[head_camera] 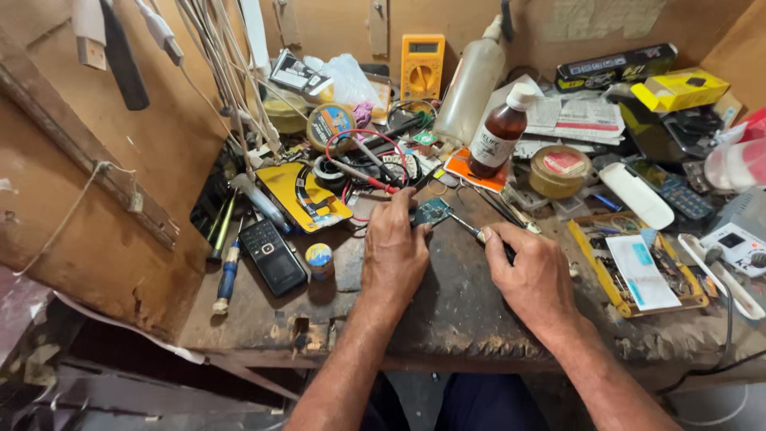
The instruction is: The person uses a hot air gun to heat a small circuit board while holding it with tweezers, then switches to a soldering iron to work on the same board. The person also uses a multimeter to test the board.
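Head view: left hand [395, 251] is pinning a small circuit board [432, 211] mid-workbench [455, 311]; right hand [533, 275] is gripping a thin probe tool [467, 226].
Fingers are pressing the board flat; tool tip is touching its right edge, best kept steady and low-angled.

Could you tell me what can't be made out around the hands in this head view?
- Circuit board: partly hidden under left hand.
- Tool: handle buried in right hand; tip too small.
- Board parts: too small.
- Pink thing: cut off by right edge.
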Demonstrator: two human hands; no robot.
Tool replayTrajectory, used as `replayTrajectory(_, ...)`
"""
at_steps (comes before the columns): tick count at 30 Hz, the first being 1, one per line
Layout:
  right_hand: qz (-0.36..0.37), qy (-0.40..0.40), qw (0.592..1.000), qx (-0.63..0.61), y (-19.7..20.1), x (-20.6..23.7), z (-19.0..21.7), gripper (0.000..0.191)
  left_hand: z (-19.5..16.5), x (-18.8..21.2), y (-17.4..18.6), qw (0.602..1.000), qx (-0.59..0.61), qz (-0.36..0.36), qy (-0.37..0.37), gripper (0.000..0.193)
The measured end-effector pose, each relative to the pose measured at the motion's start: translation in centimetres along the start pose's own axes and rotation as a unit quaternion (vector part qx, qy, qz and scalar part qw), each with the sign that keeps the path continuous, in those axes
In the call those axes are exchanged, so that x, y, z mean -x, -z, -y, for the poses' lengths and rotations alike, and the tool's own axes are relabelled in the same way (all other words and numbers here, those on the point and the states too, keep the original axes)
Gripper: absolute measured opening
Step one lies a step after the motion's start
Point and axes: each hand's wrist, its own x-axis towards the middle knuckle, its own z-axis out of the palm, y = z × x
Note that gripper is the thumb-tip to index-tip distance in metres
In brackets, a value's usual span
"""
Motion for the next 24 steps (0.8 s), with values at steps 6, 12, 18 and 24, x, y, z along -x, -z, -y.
replayTrajectory(6, -0.007, 0.007, 1.0, 0.01, -0.06, 0.02, 0.08, 0.016, -0.12, 0.22, 0.12, 1.0, -0.007, -0.016, -0.016, 0.052)
replayTrajectory(12, -0.003, -0.017, 1.0, 0.007, -0.2, 0.32, -0.1, 0.015, -0.49, 0.23, 0.38, 1.0, 0.007, 0.0, 0.013, 0.05)
replayTrajectory(18, -0.044, -0.005, 0.997, -0.058, -0.21, 0.35, -0.68, 0.014, -0.51, 0.39, 0.38, 1.0, 0.023, -0.005, 0.012, 0.05)
replayTrajectory(24, -0.002, -0.002, 1.0, -0.01, -0.23, 0.36, 0.0, 0.018, -0.42, 0.21, 0.3, 0.999, 0.023, 0.008, 0.026, 0.051)
